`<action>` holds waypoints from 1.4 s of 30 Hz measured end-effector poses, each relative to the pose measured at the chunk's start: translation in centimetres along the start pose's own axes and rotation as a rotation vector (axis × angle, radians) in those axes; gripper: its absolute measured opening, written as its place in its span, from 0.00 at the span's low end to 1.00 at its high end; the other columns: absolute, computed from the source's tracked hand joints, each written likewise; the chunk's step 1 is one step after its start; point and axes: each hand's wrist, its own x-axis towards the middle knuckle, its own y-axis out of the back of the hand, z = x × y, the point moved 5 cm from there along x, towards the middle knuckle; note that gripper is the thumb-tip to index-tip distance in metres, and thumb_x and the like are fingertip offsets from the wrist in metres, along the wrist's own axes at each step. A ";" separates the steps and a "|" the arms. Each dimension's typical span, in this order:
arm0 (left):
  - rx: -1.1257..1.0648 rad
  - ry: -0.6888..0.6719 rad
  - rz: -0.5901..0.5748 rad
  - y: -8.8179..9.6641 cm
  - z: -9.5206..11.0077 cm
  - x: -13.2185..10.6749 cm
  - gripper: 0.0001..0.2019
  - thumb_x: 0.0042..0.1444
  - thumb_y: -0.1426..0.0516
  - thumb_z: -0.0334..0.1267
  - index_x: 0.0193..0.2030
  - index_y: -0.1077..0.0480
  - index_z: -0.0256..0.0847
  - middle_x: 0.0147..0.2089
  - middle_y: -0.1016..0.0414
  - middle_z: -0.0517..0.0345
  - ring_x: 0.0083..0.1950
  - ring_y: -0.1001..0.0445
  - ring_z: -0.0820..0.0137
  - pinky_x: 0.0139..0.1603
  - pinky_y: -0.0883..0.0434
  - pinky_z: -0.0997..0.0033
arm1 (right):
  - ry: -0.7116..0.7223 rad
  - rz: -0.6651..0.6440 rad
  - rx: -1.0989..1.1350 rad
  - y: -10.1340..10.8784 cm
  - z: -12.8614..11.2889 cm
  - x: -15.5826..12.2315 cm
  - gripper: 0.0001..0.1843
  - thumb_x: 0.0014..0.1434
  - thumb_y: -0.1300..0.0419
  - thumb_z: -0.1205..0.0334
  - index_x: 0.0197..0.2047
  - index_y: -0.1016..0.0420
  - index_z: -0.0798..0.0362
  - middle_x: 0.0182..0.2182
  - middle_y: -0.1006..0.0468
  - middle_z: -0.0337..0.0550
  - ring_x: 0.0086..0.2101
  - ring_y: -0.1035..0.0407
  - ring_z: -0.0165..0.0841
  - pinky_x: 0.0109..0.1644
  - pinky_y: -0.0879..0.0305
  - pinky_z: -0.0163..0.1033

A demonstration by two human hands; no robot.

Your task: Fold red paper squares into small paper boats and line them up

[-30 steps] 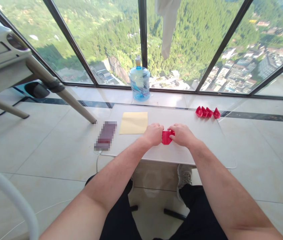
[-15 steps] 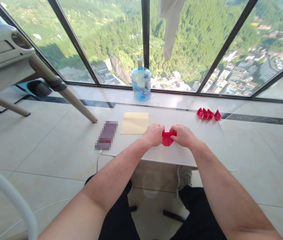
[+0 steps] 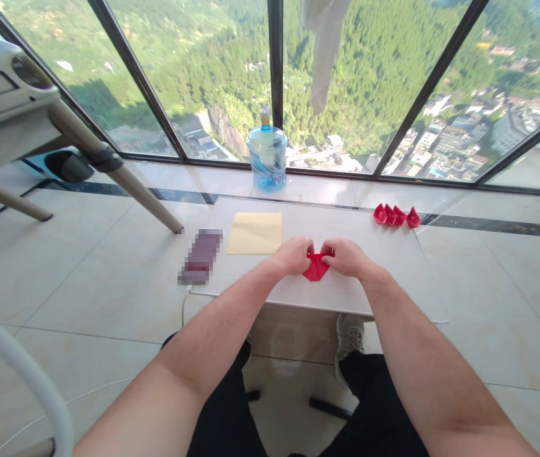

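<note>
My left hand (image 3: 293, 256) and my right hand (image 3: 346, 256) both pinch a folded piece of red paper (image 3: 316, 269) just above a small white table (image 3: 384, 279). The paper hangs as a downward-pointing triangle between my fingertips. The fingers of both hands are closed on its upper edge. A sheet of yellow paper (image 3: 255, 233) lies flat on the table to the left of my hands. Several finished red paper shapes (image 3: 396, 216) stand in a row at the table's far right corner.
A blurred phone-like object (image 3: 200, 256) lies at the table's left edge with a cable running off it. A large water bottle (image 3: 267, 157) stands by the floor-to-ceiling window. A treadmill frame (image 3: 84, 149) slants in at left. My legs and a shoe (image 3: 349, 336) show under the table.
The red paper has changed from a squarish shape to a downward-pointing triangle, and my two hands have drawn slightly closer together on it.
</note>
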 end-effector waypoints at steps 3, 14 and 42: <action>-0.020 -0.008 0.002 -0.1 0.0 0.2 0.12 0.52 0.45 0.29 0.41 0.24 0.40 0.42 0.20 0.53 0.45 0.23 0.63 0.47 0.27 0.68 | 0.015 -0.007 0.006 -0.4 -0.5 0.2 0.05 0.51 0.41 0.67 0.31 0.24 0.49 0.30 0.20 0.37 0.32 0.30 0.31 0.36 0.40 0.34; -0.020 -0.041 -0.036 0.5 -0.6 -0.5 0.12 0.52 0.45 0.30 0.40 0.22 0.42 0.41 0.19 0.55 0.42 0.23 0.65 0.43 0.27 0.70 | 0.051 -0.018 0.004 -0.2 -0.9 -0.1 0.06 0.51 0.41 0.67 0.32 0.24 0.50 0.31 0.20 0.38 0.33 0.31 0.32 0.37 0.40 0.35; 0.191 -0.284 0.083 0.1 -1.5 -1.9 0.15 0.57 0.48 0.24 0.41 0.23 0.42 0.41 0.27 0.51 0.45 0.29 0.64 0.47 0.31 0.66 | 0.226 0.187 -0.035 -0.3 0.2 -3.3 0.15 0.62 0.46 0.71 0.41 0.18 0.49 0.39 0.23 0.45 0.42 0.30 0.36 0.50 0.34 0.39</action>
